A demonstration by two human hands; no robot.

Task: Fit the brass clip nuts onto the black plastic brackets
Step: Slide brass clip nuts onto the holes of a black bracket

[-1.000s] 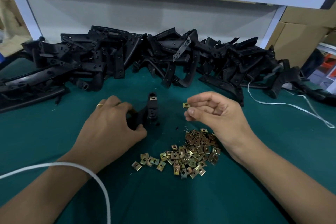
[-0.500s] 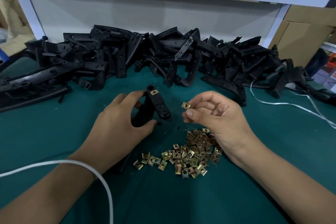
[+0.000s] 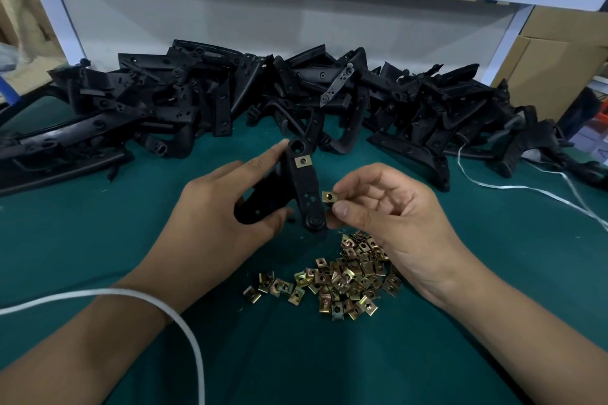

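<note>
My left hand grips a black plastic bracket above the green mat, thumb under it and fingers along its far side. One brass clip nut sits fitted near the bracket's upper end. My right hand pinches a second brass clip nut between thumb and forefinger, right beside the bracket's lower end. A loose heap of brass clip nuts lies on the mat below both hands.
A long pile of black brackets runs across the back of the green table against a white panel. A white strap loops over my left forearm; another white strap lies at right. Cardboard boxes stand at far right.
My left hand lifted the bracket off the mat and turned it so its flat face with the fitted nut shows. The right hand brought its pinched nut close to the bracket.
</note>
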